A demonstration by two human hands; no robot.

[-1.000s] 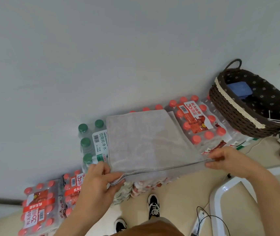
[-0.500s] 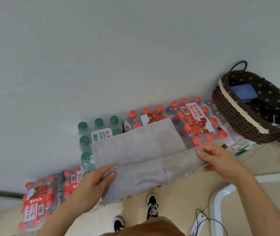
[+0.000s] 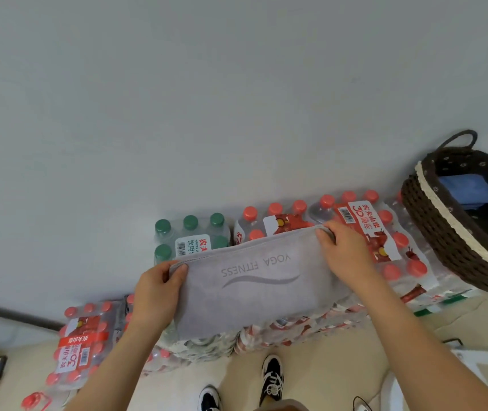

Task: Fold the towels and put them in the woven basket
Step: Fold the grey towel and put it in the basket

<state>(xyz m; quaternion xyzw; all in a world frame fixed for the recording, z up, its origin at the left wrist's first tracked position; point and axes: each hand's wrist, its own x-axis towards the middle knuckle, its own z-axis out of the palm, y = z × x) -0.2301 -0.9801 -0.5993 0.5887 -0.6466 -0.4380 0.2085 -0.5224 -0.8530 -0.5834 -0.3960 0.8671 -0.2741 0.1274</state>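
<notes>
Clearly the fold is in progress. A grey towel (image 3: 254, 292) lies doubled across the top of a stack of shrink-wrapped water bottles (image 3: 397, 241), which serves as the work surface, and its near part hangs over the stack's front edge. The left hand (image 3: 154, 295) pinches the towel's far left corner, thumb on top and fingers tucked beneath. The right hand (image 3: 346, 253) grips the far right corner with its fingers curled over the hem. Holding both corners of one edge keeps that edge taut and straight, so I judge the layers are being squared up.

The towel looks soft and matte, a fine short pile with a stitched hem along the far edge. Pale lettering and a curved stroke are printed on the upper face, reading upside down from here. Under it the plastic wrap is glossy and lumpy over round red caps, with green-capped bottles (image 3: 191, 232) at the stack's far left corner.

The basket (image 3: 438, 238) sits on the stack's right end, well apart from the hands. It is an oval of dark brown weave with a cream trim, a spotted fabric lining and a loop handle. A blue towel (image 3: 465, 188), apparently folded, lies inside. The grey one is not yet in it.
</notes>
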